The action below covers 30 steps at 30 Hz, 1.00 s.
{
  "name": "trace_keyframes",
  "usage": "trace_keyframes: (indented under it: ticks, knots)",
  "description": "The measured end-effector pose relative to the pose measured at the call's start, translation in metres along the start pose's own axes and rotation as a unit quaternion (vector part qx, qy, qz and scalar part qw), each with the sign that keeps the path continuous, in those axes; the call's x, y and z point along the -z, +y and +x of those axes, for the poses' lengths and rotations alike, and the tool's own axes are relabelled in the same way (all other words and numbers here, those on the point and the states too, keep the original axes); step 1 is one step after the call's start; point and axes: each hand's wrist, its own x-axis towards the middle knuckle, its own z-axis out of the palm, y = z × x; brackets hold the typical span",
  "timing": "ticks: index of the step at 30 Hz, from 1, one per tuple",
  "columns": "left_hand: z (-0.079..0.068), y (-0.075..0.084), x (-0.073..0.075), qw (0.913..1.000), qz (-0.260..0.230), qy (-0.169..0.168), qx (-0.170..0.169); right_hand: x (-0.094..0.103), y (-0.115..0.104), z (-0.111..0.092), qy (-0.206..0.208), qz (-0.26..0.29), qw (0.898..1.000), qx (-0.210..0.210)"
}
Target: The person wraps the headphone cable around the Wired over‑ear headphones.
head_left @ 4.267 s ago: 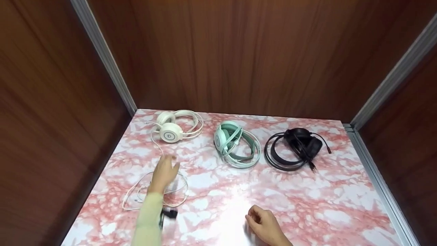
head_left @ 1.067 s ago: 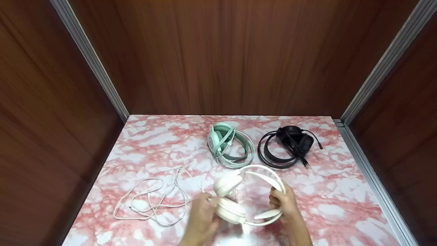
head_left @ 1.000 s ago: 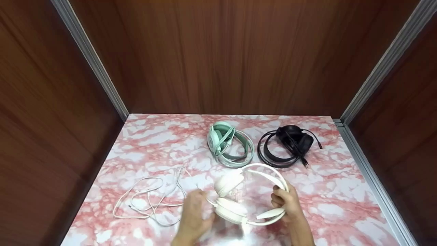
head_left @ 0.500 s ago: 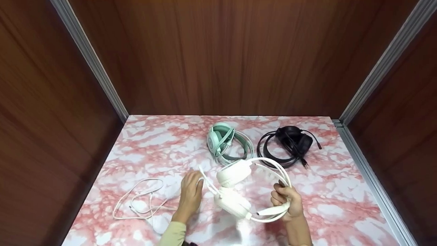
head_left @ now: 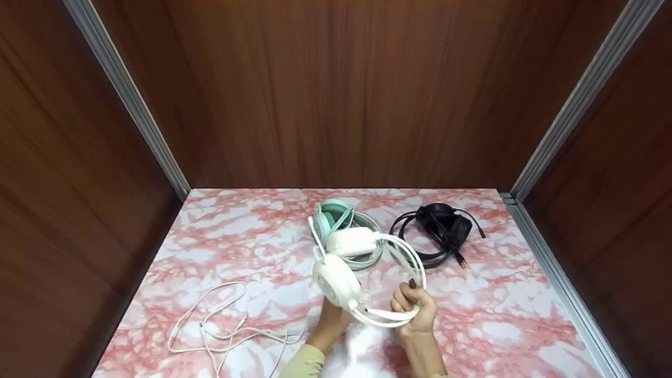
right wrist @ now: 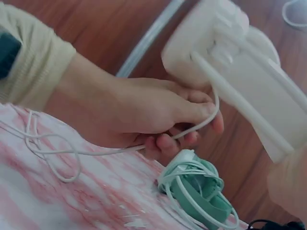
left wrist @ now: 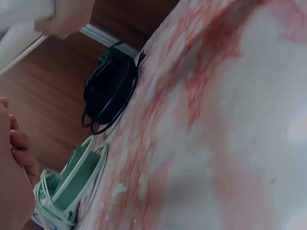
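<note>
Head view first: the white headset [head_left: 362, 273] is up off the table [head_left: 493, 320], held in the lower middle of the frame, and both hands are on it. The right hand [head_left: 415, 311] sits at the low right end of the band, fingers curled tight round the white arc, so the band climbs up and to the left from that fist toward the two cups. That long axis runs from lower right to upper left, and the cups hang on the left hand's side. The left hand [head_left: 329, 323] is tucked under the nearer cup, mostly hidden there. In the right wrist view, the left hand [right wrist: 144, 115] is curled, fingers [right wrist: 189, 112] closed on the thin white cord [right wrist: 72, 153] just below the cup, the cord pinched between fingertips and palm and trailing down to the table at the lower left. In the head view the loose cord [head_left: 226, 331] lies in slack loops at the lower left, well apart from the fists. Behind, upper middle, the green headset [head_left: 336, 226] lies coiled, partly covered by the raised cup; the black headset [head_left: 438, 231] rests to its right. The left wrist view shows only a slice of that hand's fingers.
</note>
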Motion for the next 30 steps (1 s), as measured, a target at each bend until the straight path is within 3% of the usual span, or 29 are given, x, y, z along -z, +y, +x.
trace_keyframes:
  ticks: [1,3,5,9,15,19,24,27,30]
  knots:
    - [0.0,0.026,0.002,0.9995,0.021,-0.001,0.025,-0.001,0.001,0.0,0.023,-0.015,0.999,0.026]
    - [-0.001,0.06,0.005,0.9988,0.027,0.001,0.04,-0.004,0.002,0.003,0.077,-0.052,0.993,0.076]
    - [-0.002,0.073,0.007,0.998,0.061,-0.007,0.017,-0.007,0.001,0.007,0.123,-0.1,0.979,0.128]
    - [-0.008,0.073,0.017,0.9912,0.123,-0.029,-0.04,-0.011,-0.004,0.017,0.192,-0.221,0.927,0.235]
    - [-0.019,0.076,0.039,0.9733,0.21,-0.079,-0.046,-0.013,-0.013,0.025,0.23,-0.385,0.831,0.328]
    - [-0.023,0.077,0.058,0.9666,0.23,-0.097,-0.058,-0.015,-0.029,0.031,0.237,-0.444,0.776,0.379]
    - [-0.03,0.074,0.087,0.9613,0.252,-0.088,-0.067,-0.02,-0.059,0.044,0.266,-0.492,0.705,0.436]
    - [-0.032,0.071,0.101,0.9591,0.26,-0.087,-0.07,-0.029,-0.073,0.049,0.276,-0.496,0.681,0.462]
    - [-0.031,0.07,0.111,0.9565,0.266,-0.083,-0.085,-0.041,-0.076,0.05,0.273,-0.504,0.677,0.462]
